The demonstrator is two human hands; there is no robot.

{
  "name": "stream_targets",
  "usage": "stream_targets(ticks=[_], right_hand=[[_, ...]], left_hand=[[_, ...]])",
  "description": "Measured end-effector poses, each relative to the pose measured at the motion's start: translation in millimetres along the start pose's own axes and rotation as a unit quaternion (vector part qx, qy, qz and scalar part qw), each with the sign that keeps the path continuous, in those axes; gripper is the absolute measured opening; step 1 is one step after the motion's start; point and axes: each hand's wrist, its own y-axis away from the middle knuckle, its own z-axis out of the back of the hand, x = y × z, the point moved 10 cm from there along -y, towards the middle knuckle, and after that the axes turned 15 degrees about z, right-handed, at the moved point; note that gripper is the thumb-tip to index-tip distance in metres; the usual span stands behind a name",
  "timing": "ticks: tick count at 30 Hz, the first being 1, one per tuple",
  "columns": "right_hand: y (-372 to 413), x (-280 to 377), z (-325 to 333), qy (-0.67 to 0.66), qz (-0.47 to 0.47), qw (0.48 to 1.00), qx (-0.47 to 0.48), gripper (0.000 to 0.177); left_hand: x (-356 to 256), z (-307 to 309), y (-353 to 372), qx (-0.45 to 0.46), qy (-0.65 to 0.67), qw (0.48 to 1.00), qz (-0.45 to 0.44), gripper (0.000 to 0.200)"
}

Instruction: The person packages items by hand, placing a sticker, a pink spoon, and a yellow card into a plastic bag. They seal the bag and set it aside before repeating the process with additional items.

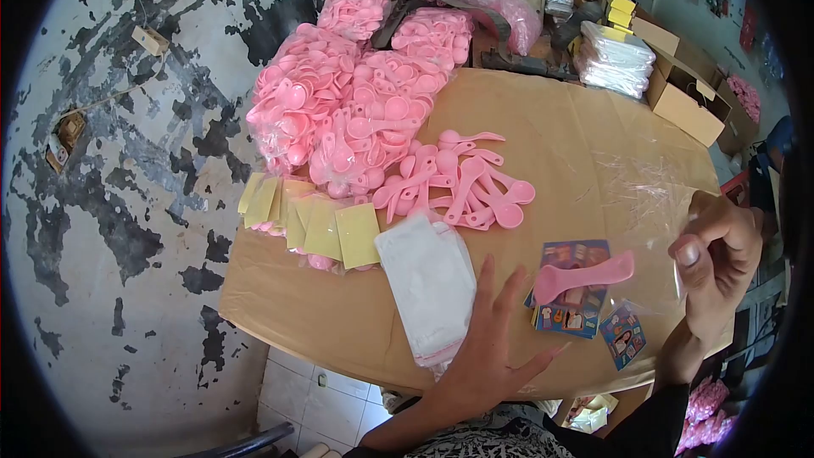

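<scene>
My left hand is open with spread fingers, between a stack of clear plastic bags and a pile of printed blue cards. A pink measuring spoon lies across the cards; clear film shows at its right. One loose card rests beside the pile. Raised over the table's right side, my right hand has thumb and forefinger pinched together. Something thin and clear shows by the thumb, but I cannot make out what it is. Loose pink spoons are heaped beyond the bags.
Big bags of pink spoons fill the table's far left, with yellow-backed packs in front. Clear plastic strips lie at right. A stack of plastic packs and a cardboard box stand at the back right. A peeling wall borders the left.
</scene>
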Motion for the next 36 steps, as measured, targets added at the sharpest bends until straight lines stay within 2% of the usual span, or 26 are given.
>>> stream_targets(ticks=[3, 5, 7, 8, 10, 12, 13, 14, 16, 17, 20, 24, 25, 28, 30, 33, 36], right_hand=[[18, -18, -47, -0.015, -0.140, 0.966, 0.217, 0.016], [14, -9, -61, -0.022, -0.092, 0.970, 0.223, 0.018], [17, -2, -71, -0.050, -0.054, 0.970, 0.230, 0.018], [18, -1, -77, -0.077, -0.055, 0.957, 0.274, 0.015], [12, -9, -73, -0.067, 0.000, 0.976, 0.208, 0.020], [13, -18, -77, -0.098, -0.030, 0.973, 0.208, 0.032], [14, -23, -79, -0.113, -0.045, 0.971, 0.208, 0.038], [27, -34, -89, -0.157, -0.099, 0.955, 0.231, 0.041], [48, -46, -104, -0.224, -0.211, 0.908, 0.284, 0.039], [48, -47, -105, -0.213, -0.194, 0.913, 0.287, 0.037], [58, -52, -112, -0.186, -0.170, 0.923, 0.289, 0.031], [57, -58, -116, -0.131, -0.162, 0.936, 0.284, 0.026], [57, -59, -116, -0.112, -0.155, 0.938, 0.288, 0.025], [34, -22, -109, 0.039, 0.111, 0.962, 0.245, 0.026], [39, -18, -117, 0.054, 0.126, 0.952, 0.274, 0.027], [50, -20, -126, 0.072, 0.147, 0.944, 0.285, 0.026], [58, -24, -132, 0.097, 0.162, 0.931, 0.311, 0.026]], left_hand=[[-13, 4, 2, -0.047, -0.025, 0.997, -0.053, 0.091], [-26, 1, 2, -0.067, -0.035, 0.993, -0.091, 0.087], [-23, -9, -5, -0.012, 0.040, 0.997, -0.058, 0.079], [-21, -14, -7, 0.017, 0.076, 0.996, -0.042, 0.074], [-2, -19, -9, 0.092, 0.106, 0.988, 0.070, 0.064], [10, -23, -7, 0.138, 0.181, 0.966, 0.124, 0.054], [17, -24, -5, 0.147, 0.245, 0.950, 0.123, 0.049], [22, -24, -3, 0.154, 0.308, 0.931, 0.123, 0.045], [16, -19, 2, 0.187, 0.306, 0.931, 0.072, 0.042], [12, -18, 5, 0.202, 0.306, 0.929, 0.049, 0.041], [19, 2, -2, 0.129, 0.401, 0.899, 0.123, 0.040], [34, 23, -12, 0.047, 0.447, 0.882, 0.142, 0.037], [35, 27, -15, 0.023, 0.415, 0.899, 0.138, 0.036], [33, 35, -25, -0.033, 0.340, 0.931, 0.126, 0.034], [28, 37, -28, -0.047, 0.321, 0.938, 0.121, 0.034], [18, 38, -30, -0.050, 0.191, 0.976, 0.091, 0.036], [28, 33, -30, -0.013, 0.133, 0.983, 0.129, 0.038]])
